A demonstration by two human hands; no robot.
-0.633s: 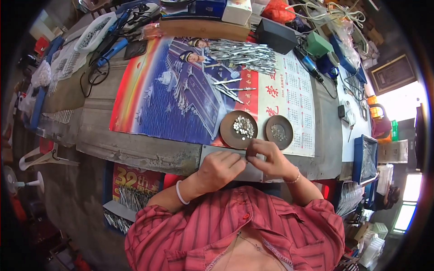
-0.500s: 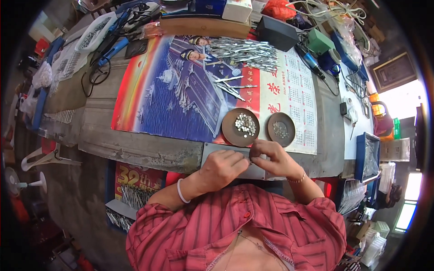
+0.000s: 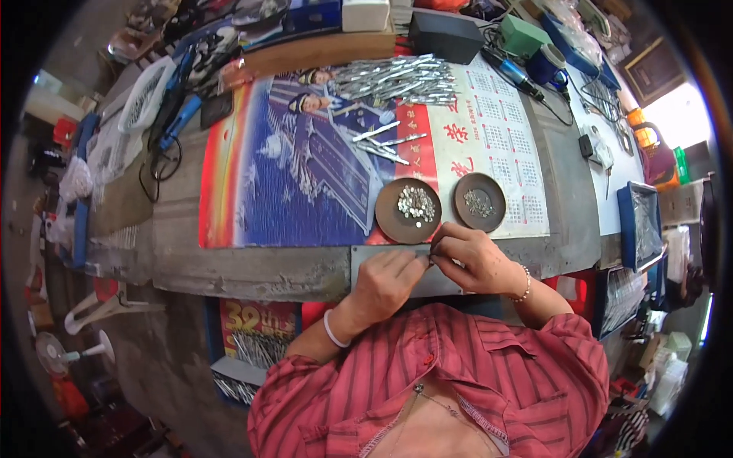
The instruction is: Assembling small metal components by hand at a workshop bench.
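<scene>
At the table's front edge, my left hand point(image 3: 388, 281) and my right hand point(image 3: 472, 261) meet with their fingertips pinched together. Whatever lies between the fingers is too small and covered to make out. Under them is a grey metal plate point(image 3: 362, 263) on the edge. Just beyond my fingers stands a round brown dish point(image 3: 388, 223) with small shiny silver discs point(image 3: 416, 204). To its right, close to my right hand, a second brown dish point(image 3: 481, 183) holds tiny metal pieces point(image 3: 479, 204).
A large poster calendar point(image 3: 305, 206) covers the tabletop. Slim silver rods point(image 3: 401, 80) are heaped at its far side, with several loose rods point(image 3: 382, 143) nearer. A white tub point(image 3: 147, 94) and blue-handled tool point(image 3: 181, 122) lie left. A blue tray point(image 3: 640, 225) is right; more rods point(image 3: 259, 349) sit below.
The view has shifted and tilted slightly, so the table and hands appear moved. My hands stay pinched together at the plate, with only a small change in finger position.
</scene>
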